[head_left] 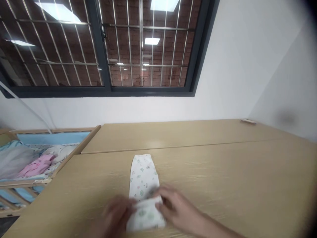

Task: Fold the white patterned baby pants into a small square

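A white cloth with a small green and grey print (144,175) lies lengthwise on the wooden table. Its near part is folded or lifted into a crease between my hands. My left hand (118,213), blurred by motion, grips the cloth's left edge at this crease. At the right edge, my right hand (173,208) pinches the cloth between thumb and fingers. The far end of the cloth lies flat and narrows a little. What kind of cloth piece it is, I cannot make out.
The pale wooden table (223,172) has a seam across it. To the left stands a wooden crib (90,140) with blue lining, holding pink cloth (37,165) and bedding. A small flat object (248,121) lies at the far right corner. Behind is a barred window (148,91).
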The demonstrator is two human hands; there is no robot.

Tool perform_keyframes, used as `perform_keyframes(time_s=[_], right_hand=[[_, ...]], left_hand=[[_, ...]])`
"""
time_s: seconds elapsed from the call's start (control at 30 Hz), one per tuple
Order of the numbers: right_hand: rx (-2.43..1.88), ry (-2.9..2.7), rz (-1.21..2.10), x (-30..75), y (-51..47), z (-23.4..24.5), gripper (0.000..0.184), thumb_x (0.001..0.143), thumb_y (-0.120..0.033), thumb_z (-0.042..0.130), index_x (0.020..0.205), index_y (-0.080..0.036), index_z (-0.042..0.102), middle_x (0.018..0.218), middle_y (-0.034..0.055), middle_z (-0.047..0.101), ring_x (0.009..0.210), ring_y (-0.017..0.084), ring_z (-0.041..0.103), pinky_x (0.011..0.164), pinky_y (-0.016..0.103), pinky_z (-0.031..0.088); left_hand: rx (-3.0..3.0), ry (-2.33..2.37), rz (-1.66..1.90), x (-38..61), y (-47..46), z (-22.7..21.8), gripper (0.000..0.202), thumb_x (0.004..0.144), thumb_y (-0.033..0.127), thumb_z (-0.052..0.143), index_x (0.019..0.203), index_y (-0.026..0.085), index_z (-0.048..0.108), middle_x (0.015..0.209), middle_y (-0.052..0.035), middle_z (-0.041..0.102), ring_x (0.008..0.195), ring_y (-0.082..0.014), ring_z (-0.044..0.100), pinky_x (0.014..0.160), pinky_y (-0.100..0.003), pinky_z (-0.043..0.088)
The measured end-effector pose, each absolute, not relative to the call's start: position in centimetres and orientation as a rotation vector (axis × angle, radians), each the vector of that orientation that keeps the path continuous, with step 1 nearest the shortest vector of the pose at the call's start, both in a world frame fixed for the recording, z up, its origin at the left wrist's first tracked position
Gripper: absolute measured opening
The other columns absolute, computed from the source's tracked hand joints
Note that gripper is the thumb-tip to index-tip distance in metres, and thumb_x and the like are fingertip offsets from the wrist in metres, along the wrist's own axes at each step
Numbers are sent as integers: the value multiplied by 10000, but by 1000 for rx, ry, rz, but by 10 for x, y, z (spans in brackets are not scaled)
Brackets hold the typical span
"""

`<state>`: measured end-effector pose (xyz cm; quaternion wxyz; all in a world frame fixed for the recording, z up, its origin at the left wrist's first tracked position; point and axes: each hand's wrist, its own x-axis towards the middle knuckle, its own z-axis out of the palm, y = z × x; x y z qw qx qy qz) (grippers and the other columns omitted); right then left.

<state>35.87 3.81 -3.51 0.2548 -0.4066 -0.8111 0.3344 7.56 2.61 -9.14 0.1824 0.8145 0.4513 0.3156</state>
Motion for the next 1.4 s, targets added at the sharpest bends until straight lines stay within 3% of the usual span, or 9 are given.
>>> perform_keyframes(time_s=[0.17, 0.33, 0.43, 0.57, 0.7, 0.83, 0.9, 1.1, 1.4], right_hand=[[-1179, -2064, 699, 337, 142, -25, 224, 876, -165, 570, 1027, -162, 735, 1036, 94, 677, 943, 209, 626, 812, 297, 494], [-1411, -2148, 644, 321, 217, -48, 251, 830, -55, 495, 826, -126, 736, 783, 40, 677, 774, 189, 623, 733, 269, 481], [-1481, -2150, 551, 317, 224, -54, 224, 854, -77, 516, 905, -107, 732, 916, 92, 686, 940, 240, 629, 878, 325, 482], [-1363, -2248, 374, 317, 196, -46, 385, 986, -270, 478, 1313, -110, 604, 1311, 195, 583, 1234, 301, 535, 1085, 447, 385], [-816, -2673, 446, 315, 148, -38, 562, 1056, -426, 374, 1576, -220, 320, 1624, 124, 316, 1492, 255, 293, 1220, 432, 223], [-566, -2897, 711, 311, 128, -51, 589, 1071, -478, 309, 1612, -263, 220, 1663, 68, 222, 1536, 207, 198, 1250, 407, 153], [-651, -2911, 747, 310, 138, -61, 586, 1068, -510, 292, 1609, -297, 217, 1666, 41, 203, 1544, 203, 162, 1259, 422, 105], [-924, -2846, 571, 308, 208, -80, 597, 1069, -513, 274, 1612, -277, 199, 1670, 22, 148, 1554, 201, 103, 1269, 422, 67], [-965, -2835, 400, 304, 257, -82, 592, 1077, -479, 230, 1616, -235, 202, 1673, 29, 155, 1555, 192, 99, 1268, 414, 69]], left_hand=[[2278, 1436, 737, 96, 132, -33, 309, 1005, 373, 424, 1065, 225, 688, 1104, -55, 721, 1053, -239, 645, 926, -340, 492], [2239, 1615, 639, 110, 202, -39, 243, 942, 227, 466, 993, 145, 689, 1037, -126, 723, 1005, -262, 657, 880, -340, 489], [2263, 1673, 629, 117, 202, -53, 315, 946, 211, 446, 1160, 100, 648, 1169, -176, 684, 1109, -290, 626, 941, -376, 480], [2373, 1719, 658, 129, 146, -79, 489, 977, 301, 421, 1383, 45, 514, 1386, -232, 557, 1274, -375, 515, 1055, -507, 422], [2788, 1640, 601, 135, 74, -129, 580, 951, 432, 482, 1407, 77, 528, 1381, -223, 586, 1221, -390, 577, 1009, -534, 489], [2957, 1583, 479, 129, 49, -167, 631, 880, 629, 560, 1196, 100, 694, 1177, -228, 701, 1123, -412, 650, 950, -527, 543], [2979, 1573, 527, 125, 51, -176, 667, 887, 655, 539, 1270, 123, 661, 1251, -222, 674, 1170, -410, 632, 964, -521, 541], [2943, 1500, 735, 117, 62, -175, 794, 910, 660, 502, 1526, 169, 400, 1490, -235, 475, 1324, -425, 518, 1024, -546, 497], [2765, 1575, 475, 123, 84, -135, 586, 1005, 481, 423, 1451, 107, 493, 1498, -227, 470, 1401, -371, 442, 1125, -526, 406]])
